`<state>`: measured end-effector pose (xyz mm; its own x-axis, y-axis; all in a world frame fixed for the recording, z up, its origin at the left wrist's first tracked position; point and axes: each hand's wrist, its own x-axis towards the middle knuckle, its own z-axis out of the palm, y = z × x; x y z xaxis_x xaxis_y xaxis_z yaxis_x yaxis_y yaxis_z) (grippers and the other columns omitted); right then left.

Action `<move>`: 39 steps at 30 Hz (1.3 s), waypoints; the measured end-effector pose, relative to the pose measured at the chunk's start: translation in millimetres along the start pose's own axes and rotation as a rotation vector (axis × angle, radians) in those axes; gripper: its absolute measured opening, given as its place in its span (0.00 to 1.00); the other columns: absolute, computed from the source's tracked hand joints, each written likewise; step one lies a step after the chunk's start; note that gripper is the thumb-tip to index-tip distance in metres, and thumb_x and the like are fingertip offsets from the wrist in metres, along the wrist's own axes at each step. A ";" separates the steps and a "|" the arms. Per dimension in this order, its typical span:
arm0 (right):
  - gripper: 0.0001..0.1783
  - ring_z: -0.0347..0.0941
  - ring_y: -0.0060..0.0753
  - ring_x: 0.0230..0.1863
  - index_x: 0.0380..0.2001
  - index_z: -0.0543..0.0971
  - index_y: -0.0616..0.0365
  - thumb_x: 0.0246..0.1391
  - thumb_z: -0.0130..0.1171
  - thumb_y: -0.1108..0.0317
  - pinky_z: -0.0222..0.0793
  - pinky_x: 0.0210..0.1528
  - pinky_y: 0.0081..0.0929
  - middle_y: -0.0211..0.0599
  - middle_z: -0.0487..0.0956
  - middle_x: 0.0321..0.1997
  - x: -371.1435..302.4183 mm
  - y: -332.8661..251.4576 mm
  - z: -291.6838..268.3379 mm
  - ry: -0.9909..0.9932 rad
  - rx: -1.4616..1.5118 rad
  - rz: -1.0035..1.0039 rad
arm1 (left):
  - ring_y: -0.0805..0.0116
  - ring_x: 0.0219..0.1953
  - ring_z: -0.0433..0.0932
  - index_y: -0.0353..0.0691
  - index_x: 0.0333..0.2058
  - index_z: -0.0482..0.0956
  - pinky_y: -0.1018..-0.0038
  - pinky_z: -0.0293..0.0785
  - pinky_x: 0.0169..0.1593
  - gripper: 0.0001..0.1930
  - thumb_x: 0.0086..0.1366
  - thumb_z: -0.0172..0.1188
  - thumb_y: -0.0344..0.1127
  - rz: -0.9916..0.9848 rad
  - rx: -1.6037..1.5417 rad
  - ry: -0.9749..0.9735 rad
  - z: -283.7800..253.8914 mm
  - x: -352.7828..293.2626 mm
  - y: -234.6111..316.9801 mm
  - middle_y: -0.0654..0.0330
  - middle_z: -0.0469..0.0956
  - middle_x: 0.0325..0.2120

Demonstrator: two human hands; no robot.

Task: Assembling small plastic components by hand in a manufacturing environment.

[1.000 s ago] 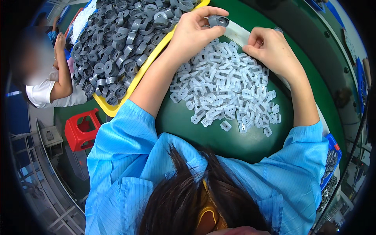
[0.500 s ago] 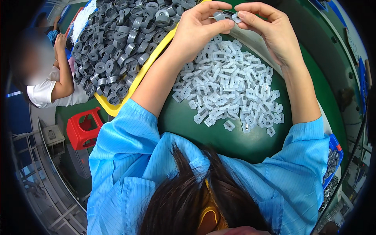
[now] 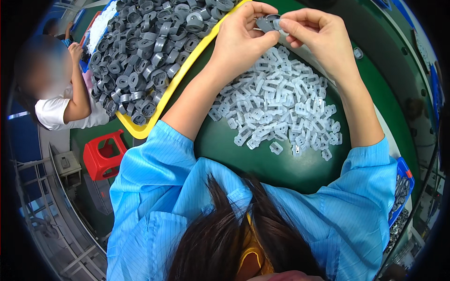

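Observation:
Between the thumb and fingers of my left hand point(image 3: 243, 37) is a grey oval plastic part point(image 3: 266, 23), like those heaped at the left. My right hand point(image 3: 315, 35) pinches a small translucent white plastic clip point(image 3: 277, 24) against the right side of that grey part. Fingertips cover some of both pieces, so I cannot tell whether the clip sits inside the part. Below my hands, a pile of translucent white clips point(image 3: 281, 100) lies on the green table point(image 3: 262, 166).
A yellow-rimmed tray point(image 3: 161, 105) at the left is heaped with grey plastic parts point(image 3: 140, 56). Beyond it sits another person point(image 3: 65, 103) near a red stool point(image 3: 105, 154). One small translucent piece point(image 3: 358, 53) lies right of my hand. A blue bin point(image 3: 401, 187) stands at the right edge.
My right hand has turned and moved slightly lower, bringing the clip up against the grey part. My left hand has stayed nearly in place, and the grey part shows more fully.

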<state>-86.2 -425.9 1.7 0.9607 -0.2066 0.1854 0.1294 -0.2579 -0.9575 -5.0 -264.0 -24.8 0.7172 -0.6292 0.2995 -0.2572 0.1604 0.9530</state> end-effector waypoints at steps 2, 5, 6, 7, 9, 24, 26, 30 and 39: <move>0.11 0.73 0.15 0.26 0.36 0.82 0.65 0.54 0.64 0.67 0.70 0.30 0.13 0.29 0.79 0.26 1.9 -0.3 -0.6 0.039 -0.041 -0.047 | 0.73 0.44 0.78 0.29 0.51 0.70 0.79 0.75 0.50 0.21 0.58 0.59 0.18 0.047 -0.039 -0.030 -0.9 2.8 -2.4 0.56 0.77 0.43; 0.10 0.72 0.14 0.25 0.34 0.82 0.64 0.53 0.65 0.67 0.68 0.29 0.12 0.28 0.79 0.25 1.7 -1.0 -3.0 0.134 -0.204 -0.079 | 0.73 0.44 0.78 0.29 0.50 0.71 0.78 0.75 0.50 0.20 0.58 0.59 0.18 -0.019 -0.024 -0.050 2.0 -0.1 4.7 0.56 0.77 0.42; 0.10 0.72 0.14 0.25 0.34 0.82 0.64 0.53 0.65 0.67 0.68 0.29 0.12 0.28 0.79 0.25 1.3 2.4 -2.8 0.139 -0.205 -0.083 | 0.74 0.43 0.78 0.28 0.50 0.71 0.79 0.75 0.50 0.20 0.58 0.59 0.18 -0.050 0.007 -0.040 3.5 -0.5 7.7 0.56 0.77 0.42; 0.11 0.72 0.13 0.25 0.33 0.83 0.63 0.50 0.67 0.65 0.69 0.30 0.13 0.29 0.80 0.25 1.9 3.4 -2.9 0.148 -0.175 -0.044 | 0.74 0.44 0.78 0.28 0.50 0.71 0.79 0.75 0.50 0.20 0.58 0.59 0.18 -0.064 0.020 -0.036 3.3 -0.1 10.4 0.56 0.77 0.42; 0.12 0.73 0.14 0.26 0.29 0.84 0.62 0.47 0.69 0.63 0.69 0.31 0.14 0.31 0.81 0.23 1.2 -2.2 -3.0 0.158 -0.134 0.006 | 0.75 0.43 0.78 0.29 0.49 0.71 0.80 0.75 0.49 0.20 0.57 0.60 0.18 -0.047 -0.029 -0.023 4.6 0.0 8.7 0.57 0.77 0.42; 0.12 0.70 0.14 0.28 0.33 0.81 0.62 0.50 0.66 0.64 0.65 0.30 0.15 0.26 0.79 0.28 4.2 7.9 -4.9 -0.058 0.258 0.140 | 0.72 0.49 0.73 0.31 0.46 0.74 0.80 0.78 0.47 0.18 0.55 0.61 0.16 0.194 0.195 -0.012 6.3 -2.0 -0.7 0.60 0.61 0.49; 0.11 0.72 0.14 0.32 0.35 0.81 0.60 0.55 0.62 0.64 0.67 0.33 0.13 0.26 0.78 0.30 7.9 12.5 -10.8 -0.091 0.051 0.000 | 0.74 0.46 0.74 0.31 0.46 0.74 0.80 0.79 0.45 0.18 0.56 0.62 0.17 0.226 0.109 -0.047 10.0 -1.2 3.9 0.60 0.61 0.49; 0.10 0.74 0.16 0.28 0.35 0.79 0.64 0.51 0.63 0.69 0.71 0.34 0.13 0.31 0.79 0.28 5.2 8.8 -10.4 -0.129 0.334 0.230 | 0.75 0.44 0.74 0.32 0.45 0.77 0.80 0.80 0.45 0.16 0.56 0.64 0.19 0.237 0.288 -0.071 1.1 -1.6 2.0 0.60 0.67 0.46; 0.12 0.75 0.18 0.27 0.30 0.79 0.66 0.40 0.63 0.71 0.72 0.33 0.18 0.30 0.79 0.25 -3.2 0.6 1.0 0.109 -0.275 -0.073 | 0.74 0.44 0.75 0.32 0.44 0.78 0.82 0.80 0.43 0.16 0.55 0.63 0.18 0.251 0.374 -0.088 2.9 -3.2 11.2 0.61 0.70 0.44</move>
<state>-89.0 -424.4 0.3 0.9173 -0.2741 0.2889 0.1119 -0.5188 -0.8475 -12.1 -262.4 -15.2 0.5488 -0.6710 0.4986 -0.6439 0.0411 0.7640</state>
